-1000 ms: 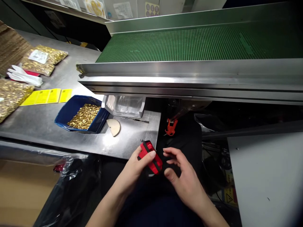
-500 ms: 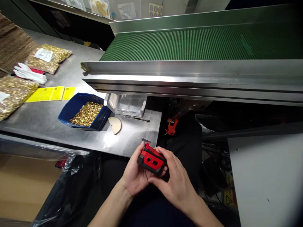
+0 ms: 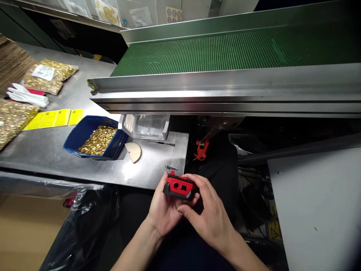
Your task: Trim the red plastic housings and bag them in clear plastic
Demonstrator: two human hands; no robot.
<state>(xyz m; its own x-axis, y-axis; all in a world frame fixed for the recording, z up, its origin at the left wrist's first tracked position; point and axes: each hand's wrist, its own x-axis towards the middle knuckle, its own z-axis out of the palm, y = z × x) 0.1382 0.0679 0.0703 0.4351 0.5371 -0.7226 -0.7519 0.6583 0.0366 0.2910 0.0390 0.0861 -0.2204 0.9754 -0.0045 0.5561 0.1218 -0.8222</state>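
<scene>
Step in hand looks like turning/steadying the red-and-black casing (image 3: 180, 187) w/ both hands, I'd say; next move prob. calls for a firm L grip so the R can shift freely. It's over the lap, just off the near edge of the counter (image 3: 56, 154). L hand (image 3: 163, 212) is palm up, cupped under it, thumb at its L end. R hand (image 3: 211, 214) is half curled round the R end, thumb below; exact R fingertip contact, can't tell.
</scene>
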